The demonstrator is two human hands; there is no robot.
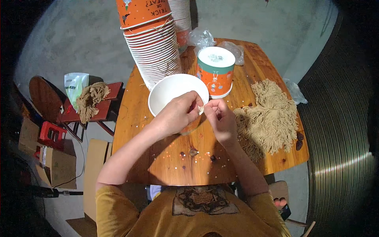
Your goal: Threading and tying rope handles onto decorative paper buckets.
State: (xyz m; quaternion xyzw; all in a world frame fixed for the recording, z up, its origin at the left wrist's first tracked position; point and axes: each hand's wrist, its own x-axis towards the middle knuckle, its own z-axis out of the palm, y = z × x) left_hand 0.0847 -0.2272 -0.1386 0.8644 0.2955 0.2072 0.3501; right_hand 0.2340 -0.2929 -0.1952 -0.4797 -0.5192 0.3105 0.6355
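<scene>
Both hands meet at the near right rim of a white-lined paper bucket (166, 89), its opening facing up and its outside mostly hidden. My left hand (182, 110) is closed in a pinch on a short bit of pale cord (201, 109) at the rim. Close by on the right, my right hand (219, 118) has thumb and finger pinched together at the cord's other side; its grip is partly hidden. To the right of that hand lies a large heap of tan cord strands (272, 118), spread over the table.
A tall stack of nested orange buckets (152, 51) stands behind. An upturned orange and green bucket (215, 75) is beside it, with clear plastic bags (201, 38) behind. Small dots and dark bits litter the wooden table (166, 170). More tan cord (91, 100) lies on a red bench (103, 110).
</scene>
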